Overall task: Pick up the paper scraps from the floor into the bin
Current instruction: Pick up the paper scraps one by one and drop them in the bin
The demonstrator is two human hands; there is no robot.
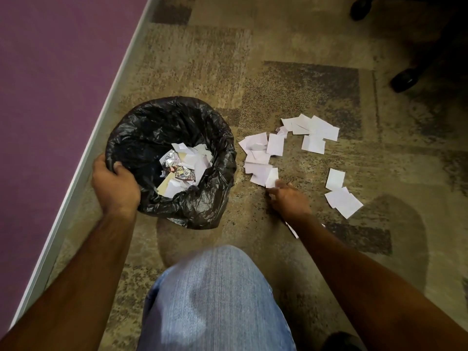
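A round bin [222,148] lined with a black plastic bag stands on the carpet at centre left, holding crumpled paper and wrappers [186,165]. My left hand [115,184] grips its near-left rim. Several white paper scraps [260,158] lie scattered on the carpet to the right of the bin, with more at the back [314,133] and at the right [343,200]. My right hand [288,196] reaches down at the near edge of the scrap pile, its fingertips pinching a white scrap [272,177]. Another scrap [292,230] peeks out from under my right forearm.
A purple wall [50,84] with a pale skirting strip [101,117] runs diagonally on the left, close behind the bin. Dark chair castors [405,78] stand at the top right. My knee in blue jeans [215,300] fills the lower middle.
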